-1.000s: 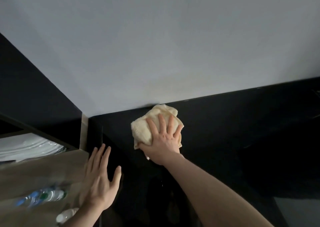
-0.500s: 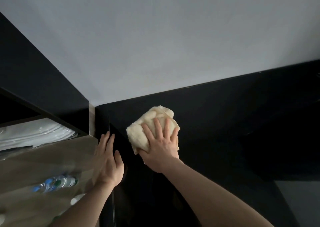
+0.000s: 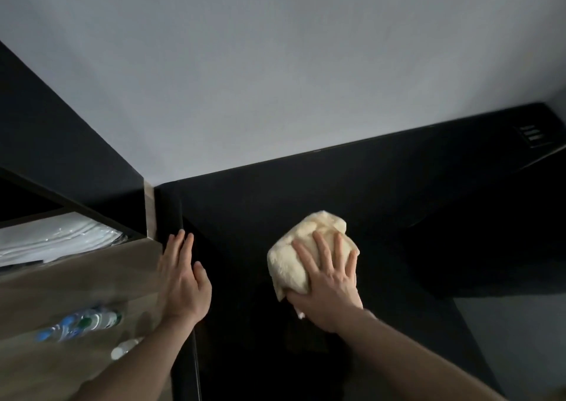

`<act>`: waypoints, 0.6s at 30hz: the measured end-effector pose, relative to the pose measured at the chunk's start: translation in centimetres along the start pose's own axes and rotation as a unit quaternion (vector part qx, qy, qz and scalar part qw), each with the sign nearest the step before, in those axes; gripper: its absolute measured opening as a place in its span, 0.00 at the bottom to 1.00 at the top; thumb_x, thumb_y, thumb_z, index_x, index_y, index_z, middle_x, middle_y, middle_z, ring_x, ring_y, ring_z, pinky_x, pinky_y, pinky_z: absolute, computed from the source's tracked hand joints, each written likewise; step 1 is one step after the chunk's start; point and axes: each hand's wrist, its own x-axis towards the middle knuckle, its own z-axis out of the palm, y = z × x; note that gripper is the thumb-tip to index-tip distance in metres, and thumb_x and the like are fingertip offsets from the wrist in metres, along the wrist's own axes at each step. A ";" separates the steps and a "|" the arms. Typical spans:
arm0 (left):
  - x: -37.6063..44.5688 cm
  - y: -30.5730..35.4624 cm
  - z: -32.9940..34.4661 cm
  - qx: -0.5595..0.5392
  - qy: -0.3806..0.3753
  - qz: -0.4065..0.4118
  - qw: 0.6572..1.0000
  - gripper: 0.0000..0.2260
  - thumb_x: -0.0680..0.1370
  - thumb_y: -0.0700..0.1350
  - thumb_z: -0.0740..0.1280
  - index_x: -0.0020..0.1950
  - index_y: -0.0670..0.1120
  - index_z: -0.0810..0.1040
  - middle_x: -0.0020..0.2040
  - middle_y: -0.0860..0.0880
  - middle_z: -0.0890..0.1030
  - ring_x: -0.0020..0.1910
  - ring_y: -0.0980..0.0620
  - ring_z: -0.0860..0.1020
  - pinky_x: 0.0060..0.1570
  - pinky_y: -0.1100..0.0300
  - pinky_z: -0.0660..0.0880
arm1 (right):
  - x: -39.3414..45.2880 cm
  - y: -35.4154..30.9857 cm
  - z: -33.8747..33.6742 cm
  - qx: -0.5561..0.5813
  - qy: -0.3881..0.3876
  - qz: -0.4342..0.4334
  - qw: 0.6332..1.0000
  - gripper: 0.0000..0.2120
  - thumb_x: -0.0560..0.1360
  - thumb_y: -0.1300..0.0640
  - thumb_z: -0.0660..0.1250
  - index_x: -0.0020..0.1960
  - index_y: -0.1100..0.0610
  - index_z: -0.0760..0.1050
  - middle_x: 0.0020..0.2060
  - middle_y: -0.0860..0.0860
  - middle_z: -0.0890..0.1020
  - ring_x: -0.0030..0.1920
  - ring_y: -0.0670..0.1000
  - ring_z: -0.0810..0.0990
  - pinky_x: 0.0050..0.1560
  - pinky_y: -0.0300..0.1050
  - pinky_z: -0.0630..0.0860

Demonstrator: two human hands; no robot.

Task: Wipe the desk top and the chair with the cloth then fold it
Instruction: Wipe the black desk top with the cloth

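The bunched cream cloth (image 3: 309,256) lies on the black desk top (image 3: 398,211), a little right of its left edge and near the middle of the view. The right hand (image 3: 329,281) presses down on it, fingers spread and nearly straight over the bundle. The left hand (image 3: 183,281) rests flat, fingers straight and together, at the desk's left edge beside a wooden shelf (image 3: 76,281) where plastic bottles (image 3: 79,327) lie. A grey wall (image 3: 275,64) rises behind.

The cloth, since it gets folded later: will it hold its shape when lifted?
Probably not. The cloth bunches in soft folds under the right hand, so it likely droops. It looks light, sliding easily on the smooth desk top.
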 end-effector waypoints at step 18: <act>0.0 4.1 -1.1 0.080 -0.088 -0.046 0.992 0.29 0.77 0.35 0.66 0.79 0.39 0.68 0.82 0.39 0.65 0.83 0.37 0.58 0.80 0.33 0.54 | -10.0 2.7 2.3 -0.015 -0.102 0.101 0.990 0.45 0.77 0.26 0.48 0.82 0.39 0.27 0.82 0.53 0.26 0.76 0.67 0.18 0.77 0.74 0.30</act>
